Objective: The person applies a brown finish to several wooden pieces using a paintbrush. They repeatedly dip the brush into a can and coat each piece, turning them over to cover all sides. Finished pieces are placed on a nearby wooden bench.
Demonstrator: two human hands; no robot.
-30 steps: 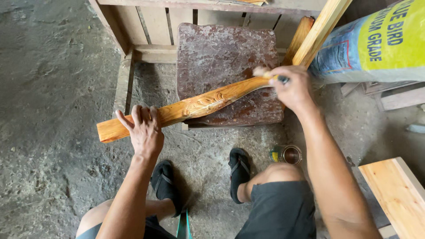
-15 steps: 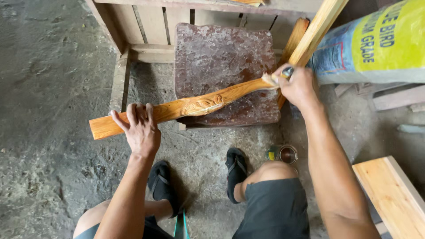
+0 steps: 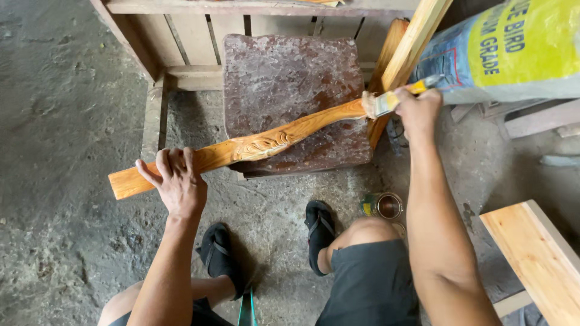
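My left hand (image 3: pixel 178 184) grips carved wooden leg (image 3: pixel 254 147); right hand (image 3: pixel 417 110) pinches paintbrush (image 3: pixel 386 101), bristles touching leg's far end.

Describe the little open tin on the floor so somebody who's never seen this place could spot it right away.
Start at the reddish stone slab under the carved wooden piece. Move down to the concrete floor, beside the person's bent knee and black sandal. The small round open tin sits there, the only shiny metal container.

The far end of the carved wooden leg (image 3: pixel 254 145) is hidden behind brush bristles (image 3: pixel 370 104); the sack (image 3: pixel 513 48) is cut off by the frame edge.
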